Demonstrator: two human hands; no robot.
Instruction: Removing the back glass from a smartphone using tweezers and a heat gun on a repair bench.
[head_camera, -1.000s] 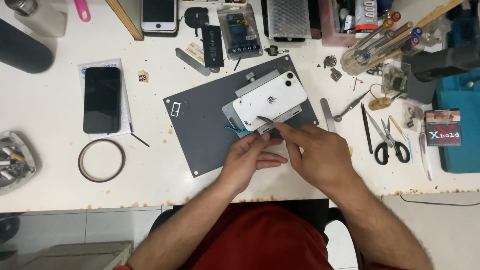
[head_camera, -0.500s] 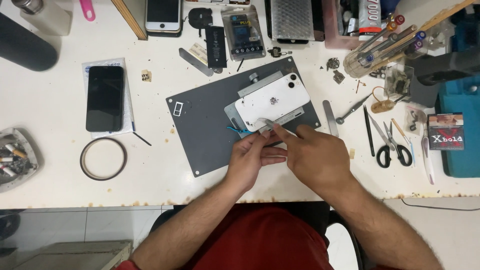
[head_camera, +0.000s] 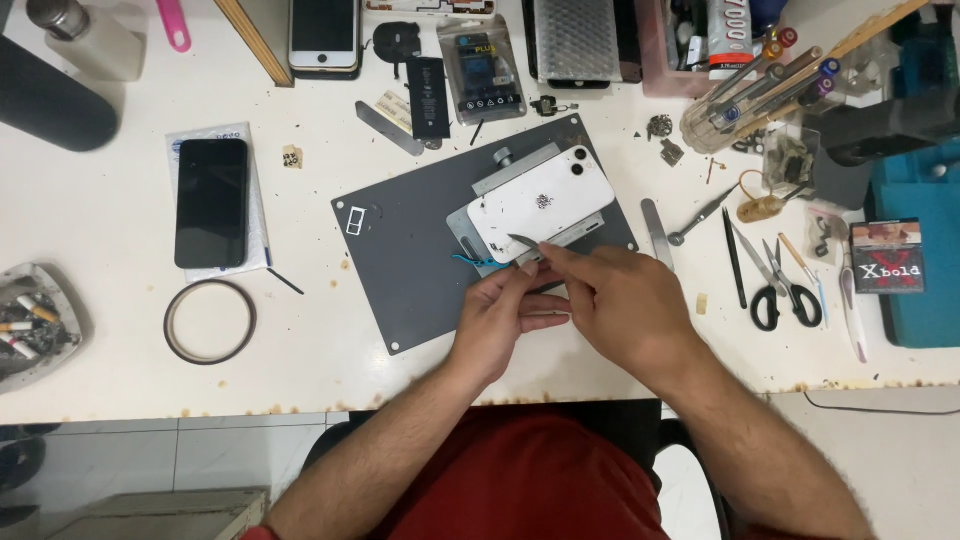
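Nearest the body, the left hand (head_camera: 500, 320) rests on the near part of the grey mat (head_camera: 400, 260), its fingers curled shut on the near edge of the white phone (head_camera: 540, 200). Just right of it the right hand (head_camera: 620, 305) has its grip pinched closed on a thin metal blade (head_camera: 524, 241), whose tip lies on the phone's near edge (how far in it goes cannot be told).

The white phone lies back up and slantwise on a metal holder (head_camera: 470, 230) in the middle of the mat. A small blue pick (head_camera: 468, 260) pokes out at the phone's near left corner, just beside the left fingers.

Left of the mat, near, lies a ring of brown tape (head_camera: 210, 320); farther left an ashtray (head_camera: 30, 320) sits at the worktop (head_camera: 100, 250) edge. Beyond the tape a black phone (head_camera: 211, 203) lies face up on a white sheet. Right of the mat lie black scissors (head_camera: 780, 290) and thin tools.

Beyond the mat, toward the far edge, rest a black battery (head_camera: 428, 97), a bagged battery (head_camera: 482, 70) and another phone (head_camera: 323, 32).
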